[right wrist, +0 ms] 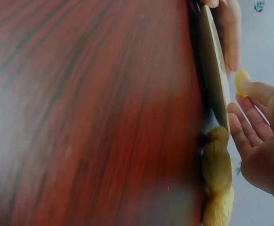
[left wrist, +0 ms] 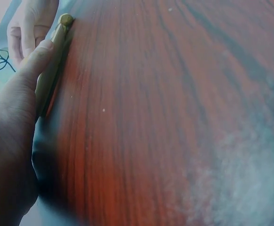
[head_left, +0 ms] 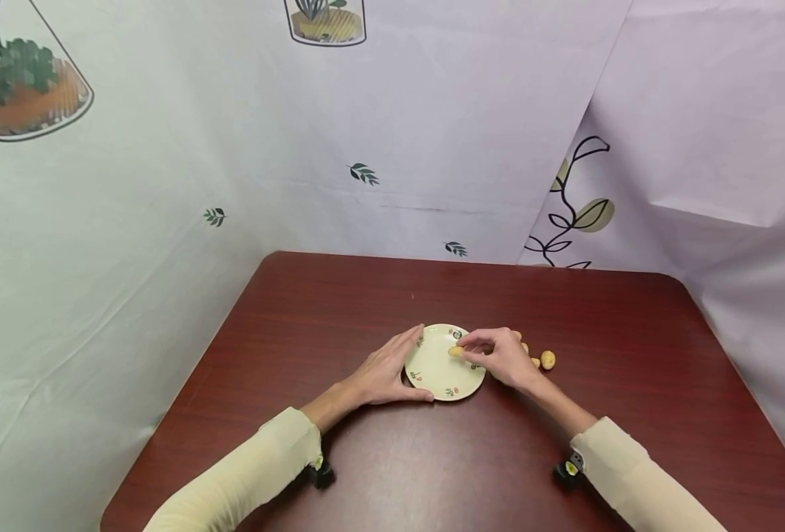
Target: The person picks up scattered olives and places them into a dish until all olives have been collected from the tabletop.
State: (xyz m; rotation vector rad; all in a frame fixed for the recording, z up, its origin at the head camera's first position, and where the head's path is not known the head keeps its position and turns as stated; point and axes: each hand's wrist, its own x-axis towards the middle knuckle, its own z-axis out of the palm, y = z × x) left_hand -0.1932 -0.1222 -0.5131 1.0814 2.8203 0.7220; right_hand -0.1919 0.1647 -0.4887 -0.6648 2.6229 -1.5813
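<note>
A cream plate (head_left: 435, 369) with small printed motifs around its border lies on the table. At its left side is my left hand (head_left: 386, 369), fingers straight and spread along the rim, thumb at the near edge. Above the plate's right half, my right hand (head_left: 502, 356) pinches a small yellow oval piece (right wrist: 242, 83), which looks like a little potato, between thumb and fingertips. Several similar yellow-brown lumps sit just right of the plate, partly hidden behind that hand; the outermost lump (head_left: 548, 360) shows whole. Close up, one lump (right wrist: 217, 167) has a ridged surface.
The dark red wooden table (head_left: 339, 295) has rounded far corners. White cloth (head_left: 432, 133) printed with leaves and potted plants hangs behind it and at both sides. Both forearms reach in from the near side in cream sleeves, with a dark device (head_left: 322, 474) under the left cuff.
</note>
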